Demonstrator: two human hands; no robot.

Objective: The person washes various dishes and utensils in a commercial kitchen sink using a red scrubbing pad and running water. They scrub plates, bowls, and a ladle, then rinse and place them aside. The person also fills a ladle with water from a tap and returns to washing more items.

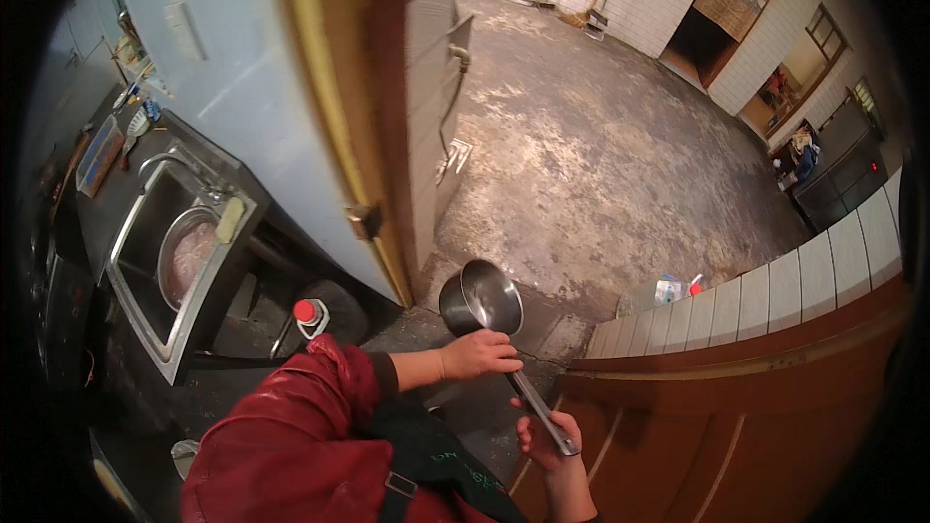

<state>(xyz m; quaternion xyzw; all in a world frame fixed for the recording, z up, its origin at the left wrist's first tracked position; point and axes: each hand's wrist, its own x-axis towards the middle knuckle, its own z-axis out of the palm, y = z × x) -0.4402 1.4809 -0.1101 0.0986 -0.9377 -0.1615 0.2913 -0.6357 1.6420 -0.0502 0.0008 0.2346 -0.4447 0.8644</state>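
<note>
A metal dipper [468, 301] with a deep round bowl and a long flat handle is held out before me, its bowl tilted so that I see inside. My left hand [479, 356] is closed around the handle just below the bowl, its arm in a red sleeve. Lower down, my right hand [546, 436] grips the handle near its far end, thumb and fingers curled about the metal. I cannot tell whether the bowl holds any liquid.
On the left, a steel sink [120, 272] holds a metal basin [168, 254] with a plastic-wrapped lump. A red-capped jug [308, 314] stands below. A door frame [349, 109] rises beside me; a brown door [668, 436] fills the lower right. Brooms [592, 3] lean at the far wall.
</note>
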